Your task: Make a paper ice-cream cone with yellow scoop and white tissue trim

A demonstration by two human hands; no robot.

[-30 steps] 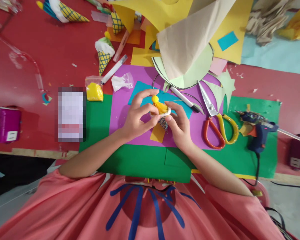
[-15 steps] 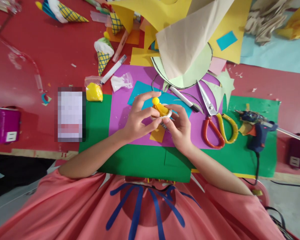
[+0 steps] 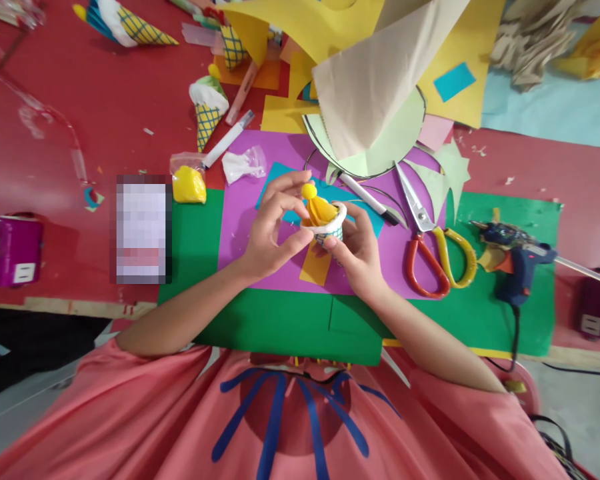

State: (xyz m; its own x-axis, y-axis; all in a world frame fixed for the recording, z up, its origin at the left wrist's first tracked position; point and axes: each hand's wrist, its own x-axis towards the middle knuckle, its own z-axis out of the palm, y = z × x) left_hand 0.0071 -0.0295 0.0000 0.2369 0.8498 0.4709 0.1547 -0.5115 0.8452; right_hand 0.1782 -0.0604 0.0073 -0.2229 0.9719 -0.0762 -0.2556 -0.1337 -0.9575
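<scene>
Between my hands is a small paper cone (image 3: 329, 232) with a blue-and-white lattice side and a white rim. Orange-yellow folds fill its mouth, topped by a yellow ball (image 3: 309, 191). My right hand (image 3: 361, 257) is wrapped round the cone's right side, thumb on the front. On the left side, my left hand (image 3: 273, 230) has its thumb against the white rim and its fingers curved behind the yellow folds. Below the cone an orange paper piece (image 3: 315, 267) lies on the purple sheet (image 3: 280, 280). The cone's lower tip is hidden by my right hand.
Right of my hands lie open scissors (image 3: 420, 217), a marker (image 3: 370, 199) and a glue gun (image 3: 520, 267) with its cord. Bagged yellow clay (image 3: 189, 185), a white marker (image 3: 227, 140) and finished cones (image 3: 209, 110) are on the left. A large beige cone (image 3: 380, 87) stands behind.
The cone has tilted, so its lattice side and more of the yellow folds show. The yellow ball has shifted slightly up and left, and my left fingers have moved up a little.
</scene>
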